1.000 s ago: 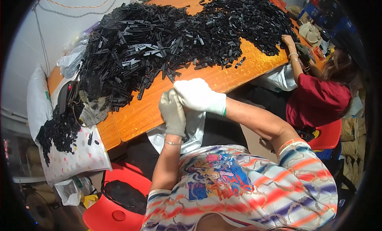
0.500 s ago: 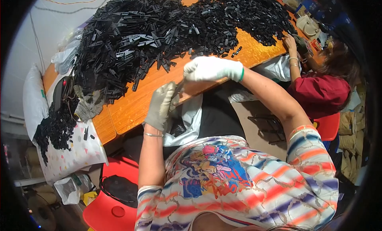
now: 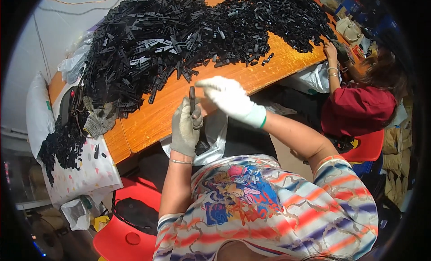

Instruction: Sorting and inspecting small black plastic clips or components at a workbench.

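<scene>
My left hand (image 3: 185, 131), in a greyish work glove, grips a narrow dark plastic piece (image 3: 192, 94) that stands upright out of the fingers. My right hand (image 3: 228, 98), in a white knit glove with a green cuff, is beside the piece's upper end, its fingers stretched out to the left. No object shows in it, though its underside is hidden. Beyond both hands, a large heap of black plastic pieces (image 3: 148, 50) covers much of the wooden table (image 3: 211, 77).
A co-worker in a red top (image 3: 359, 106) sits at the table's right. At the left are a crumpled grey glove (image 3: 99, 119) and a smaller black heap (image 3: 67, 144) on a patterned sheet (image 3: 90, 171). A red chair (image 3: 130, 238) stands below; white plastic bags (image 3: 217, 133) hang under the table edge.
My right hand has swung down toward me and its fist has loosened into stretched fingers. My left hand has shifted slightly right, and the dark piece now points upright in it.
</scene>
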